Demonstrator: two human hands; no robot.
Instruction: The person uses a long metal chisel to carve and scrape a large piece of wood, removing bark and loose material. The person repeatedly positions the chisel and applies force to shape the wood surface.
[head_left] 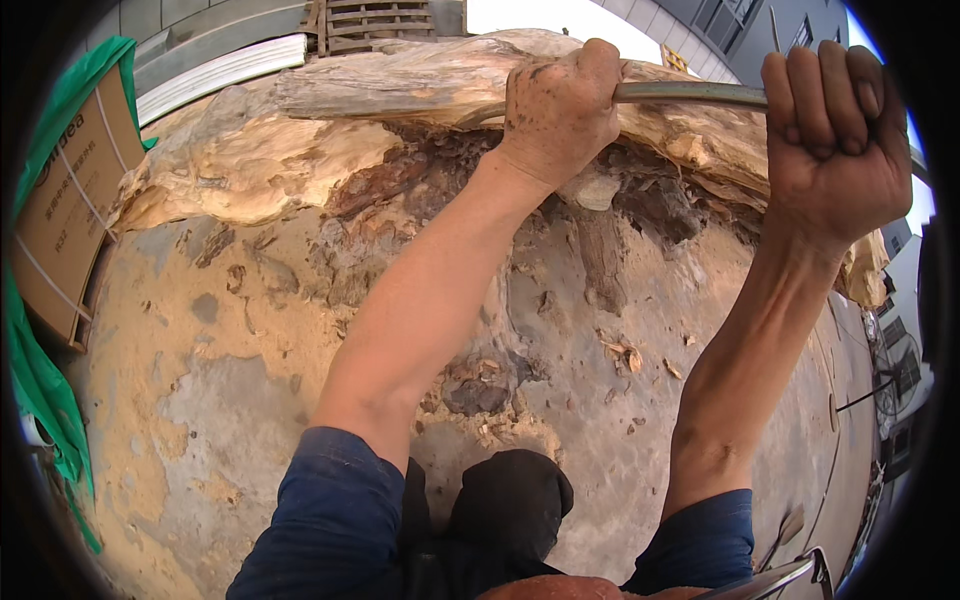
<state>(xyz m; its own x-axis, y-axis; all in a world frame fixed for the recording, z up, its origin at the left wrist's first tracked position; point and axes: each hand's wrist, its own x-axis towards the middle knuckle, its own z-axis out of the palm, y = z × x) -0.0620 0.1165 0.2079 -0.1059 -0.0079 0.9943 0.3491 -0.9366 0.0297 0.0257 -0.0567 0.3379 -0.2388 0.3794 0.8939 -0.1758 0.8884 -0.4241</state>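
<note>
Both my hands grip one long grey metal bar (690,93) in front of me, well apart from each other. My left hand (565,105) is wrapped round it toward its left end, with the back of the hand showing. Farther right, my right hand (838,140) closes on it with fingers curled and wrist toward me. Left of my left hand, the bar's thin end meets the big pale log (390,95), against its rough side; exactly how it sits there is hard to make out. Dark broken bark (390,180) lies under the log's near side.
Sawdust, bark bits and wood chips (625,355) cover the concrete ground (230,400). A large cardboard box (75,205) with a green tarp (50,390) stands at the left. Wooden pallets (375,22) are stacked behind the log. My dark-clad knee (510,500) shows below.
</note>
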